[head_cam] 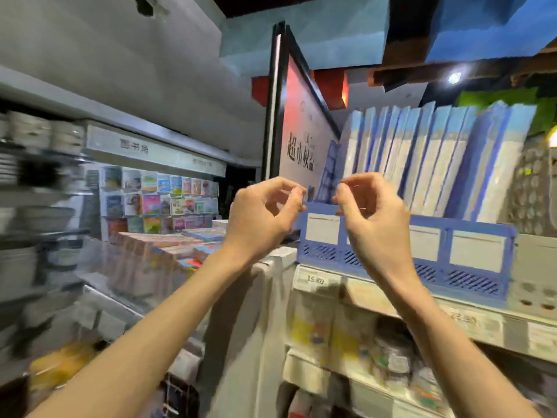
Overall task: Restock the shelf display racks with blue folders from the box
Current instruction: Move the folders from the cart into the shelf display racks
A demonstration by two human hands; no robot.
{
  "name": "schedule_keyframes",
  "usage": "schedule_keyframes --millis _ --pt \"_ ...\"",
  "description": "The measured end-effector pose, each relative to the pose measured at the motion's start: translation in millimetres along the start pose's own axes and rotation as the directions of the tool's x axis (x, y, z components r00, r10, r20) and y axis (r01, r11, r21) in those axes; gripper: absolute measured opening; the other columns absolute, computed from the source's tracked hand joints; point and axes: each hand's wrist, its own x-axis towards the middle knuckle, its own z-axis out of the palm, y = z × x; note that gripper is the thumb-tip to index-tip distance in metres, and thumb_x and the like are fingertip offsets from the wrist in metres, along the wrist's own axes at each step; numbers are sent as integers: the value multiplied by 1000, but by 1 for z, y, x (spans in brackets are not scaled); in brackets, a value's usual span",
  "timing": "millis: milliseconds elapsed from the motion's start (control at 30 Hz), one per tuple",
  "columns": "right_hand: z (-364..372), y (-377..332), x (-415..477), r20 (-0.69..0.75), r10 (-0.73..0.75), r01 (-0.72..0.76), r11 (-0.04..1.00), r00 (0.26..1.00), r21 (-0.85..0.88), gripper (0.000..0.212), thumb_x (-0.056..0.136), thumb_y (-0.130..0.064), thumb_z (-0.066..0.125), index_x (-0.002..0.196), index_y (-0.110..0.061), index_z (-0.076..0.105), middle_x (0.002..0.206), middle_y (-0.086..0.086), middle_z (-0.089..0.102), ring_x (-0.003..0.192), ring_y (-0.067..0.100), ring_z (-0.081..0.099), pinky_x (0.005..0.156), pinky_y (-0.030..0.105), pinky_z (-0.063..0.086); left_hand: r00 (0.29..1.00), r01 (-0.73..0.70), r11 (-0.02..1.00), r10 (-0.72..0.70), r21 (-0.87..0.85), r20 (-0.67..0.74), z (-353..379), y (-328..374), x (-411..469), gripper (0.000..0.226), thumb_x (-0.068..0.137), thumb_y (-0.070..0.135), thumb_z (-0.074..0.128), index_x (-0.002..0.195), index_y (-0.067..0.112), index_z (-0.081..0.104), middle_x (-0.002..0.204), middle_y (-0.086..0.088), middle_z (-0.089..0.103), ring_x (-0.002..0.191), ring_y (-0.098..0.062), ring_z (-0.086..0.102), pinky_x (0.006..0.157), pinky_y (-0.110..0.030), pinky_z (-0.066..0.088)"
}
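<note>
Head view shows the left hand [262, 212] and the right hand [373, 212] held up side by side. Their fingers are curled, with thumb and first finger almost touching. I cannot tell if they pinch anything. Just behind the right fingertips, blue folders [437, 164] stand upright, packed close in a blue rack [476, 282]. A folder looks light, thin, stiff and a bit slippery, so holding it by its top edge seems best. No box shows.
</note>
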Motion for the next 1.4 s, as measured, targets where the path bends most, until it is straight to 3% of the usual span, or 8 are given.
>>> schedule_keyframes --millis 300,500,667,800,1000,1167,1300,1400 --pt "185 -87 -85 171 114 -146 972 979 185 4 96 -18 63 97 -16 66 85 0 72 77 12 69 70 23 53 975 187 968 -204 -169 -88 -199 -65 -63 21 99 21 58 97 4 71 76 -9 75 61 -18 71 45 -29 53" --pt "283 -131 -131 241 158 -220 940 958 259 5 97 -19 61 97 -19 66 84 -3 71 80 12 68 70 28 55 960 251 967 -255 -47 -118 -303 -113 -103 19 103 19 57 100 5 70 80 -5 77 52 -27 68 45 -36 54" --pt "367 -150 -197 369 339 -460 830 865 315 3 95 -23 63 94 -24 65 87 -2 73 83 15 70 78 43 59 908 379 925 -371 7 -196 -373 -159 -149 19 103 17 57 101 2 69 82 -8 76 58 -22 70 45 -31 52" --pt "426 -159 -264 461 392 -569 744 796 350 5 95 -18 63 96 -22 65 84 -3 72 79 11 70 70 31 58 843 507 860 -482 56 -241 -418 -195 -195 17 103 14 56 103 3 68 80 -9 77 54 -28 68 47 -37 55" --pt "532 -150 -359 645 469 -734 644 603 218 4 92 -21 63 95 -23 64 80 -8 71 77 10 70 76 43 58 665 735 655 -644 176 -378 -496 -254 -285 13 101 8 57 101 1 68 78 -13 75 51 -17 65 47 -30 53" --pt "609 -133 -419 746 519 -830 552 416 79 10 90 -14 62 99 -15 67 85 -4 70 79 9 65 78 28 49 491 869 393 -764 301 -418 -552 -310 -362 13 99 14 59 95 23 68 76 -1 76 57 -32 68 50 -41 58" --pt "659 -112 -475 830 531 -895 437 174 -92 9 89 -18 63 96 -16 68 84 -2 70 81 16 66 78 27 50 315 932 168 -817 322 -483 -585 -345 -412 8 100 20 58 103 23 65 80 0 76 50 -27 67 59 -49 59" --pt "686 -98 -513 829 558 -934 280 -30 -222 9 87 -26 61 87 -22 70 81 -2 72 83 23 71 81 45 56 179 961 41 -848 274 -499 -600 -365 -438 13 102 25 56 113 21 62 86 0 76 56 -30 69 62 -45 58"
